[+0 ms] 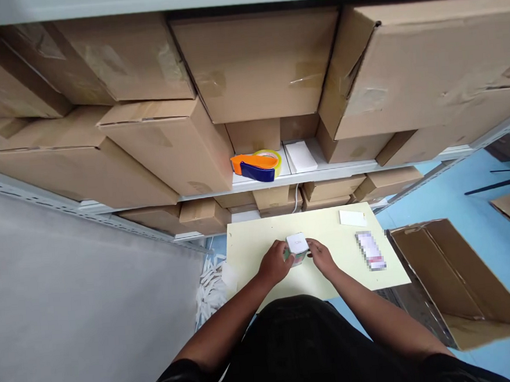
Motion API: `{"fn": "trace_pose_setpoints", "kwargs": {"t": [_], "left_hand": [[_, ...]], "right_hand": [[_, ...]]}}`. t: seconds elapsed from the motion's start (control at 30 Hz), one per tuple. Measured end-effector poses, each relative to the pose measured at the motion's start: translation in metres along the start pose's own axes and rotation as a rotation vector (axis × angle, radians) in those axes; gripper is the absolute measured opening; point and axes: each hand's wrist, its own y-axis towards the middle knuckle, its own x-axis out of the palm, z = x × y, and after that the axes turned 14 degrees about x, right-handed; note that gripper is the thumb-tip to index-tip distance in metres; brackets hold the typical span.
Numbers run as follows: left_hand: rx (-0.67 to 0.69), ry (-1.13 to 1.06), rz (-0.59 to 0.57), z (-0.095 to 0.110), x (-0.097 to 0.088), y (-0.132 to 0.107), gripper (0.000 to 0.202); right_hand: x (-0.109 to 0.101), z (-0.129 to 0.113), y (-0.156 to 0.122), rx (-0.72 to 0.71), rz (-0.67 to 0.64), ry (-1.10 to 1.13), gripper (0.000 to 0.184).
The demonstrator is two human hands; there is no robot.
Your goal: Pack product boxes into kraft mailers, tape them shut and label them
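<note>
A small box [297, 243] with a white top and green and pink sides is upright over the pale yellow table [249, 238]. My left hand [274, 263] grips its left side, the thumb lying along the front. On the opposite side, my right hand [321, 258] has its fingers bent against the box's right edge; some fingertips are hidden. A white flat piece [352, 217] lies at the table's far right. Nearer to me on that side is a blurred-out flat item [371, 251], whose kind I cannot make out.
Shelves ahead hold several cardboard boxes [257, 65]. A tape dispenser [257, 166] and a white stack [300, 156] sit on the middle shelf. An open carton [462, 281] stands right of the table. White scraps [211, 287] lie at its left, near the grey wall [70, 297].
</note>
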Motion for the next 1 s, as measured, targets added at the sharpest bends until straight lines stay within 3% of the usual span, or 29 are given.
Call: {"fn": "trace_pose_setpoints", "kwargs": {"t": [0.1, 0.2, 0.33, 0.43, 0.6, 0.7, 0.8, 0.87, 0.93, 1.0], "left_hand": [[-0.077, 0.012, -0.004, 0.009, 0.001, 0.01, 0.032], [-0.138, 0.108, -0.111, 0.018, -0.001, 0.016, 0.033], [-0.019, 0.278, -0.216, 0.03, -0.004, 0.02, 0.049], [0.056, 0.342, -0.33, 0.038, -0.007, 0.025, 0.053], [0.133, 0.468, -0.431, 0.048, -0.017, 0.037, 0.03], [0.055, 0.42, -0.284, 0.045, -0.021, 0.042, 0.026], [-0.082, 0.294, -0.009, 0.03, -0.017, 0.044, 0.026], [-0.093, 0.252, 0.132, 0.018, -0.011, 0.043, 0.029], [-0.038, 0.25, 0.186, 0.008, -0.005, 0.039, 0.035], [0.019, 0.253, 0.167, 0.003, -0.001, 0.033, 0.033]], "right_hand": [[-0.006, 0.001, -0.009, -0.049, -0.097, -0.026, 0.043], [-0.014, 0.003, -0.01, -0.143, -0.162, -0.172, 0.066], [-0.018, 0.001, -0.004, -0.18, -0.214, -0.361, 0.095], [-0.018, -0.003, 0.0, -0.203, -0.241, -0.478, 0.095], [-0.021, -0.011, -0.001, -0.183, -0.261, -0.642, 0.095], [-0.023, -0.012, -0.005, -0.163, -0.254, -0.685, 0.097], [-0.022, -0.01, -0.009, -0.154, -0.224, -0.683, 0.096], [-0.021, -0.008, -0.011, -0.151, -0.211, -0.678, 0.095], [-0.02, -0.007, -0.013, -0.16, -0.208, -0.672, 0.094], [-0.019, -0.007, -0.015, -0.179, -0.216, -0.662, 0.092]]}}
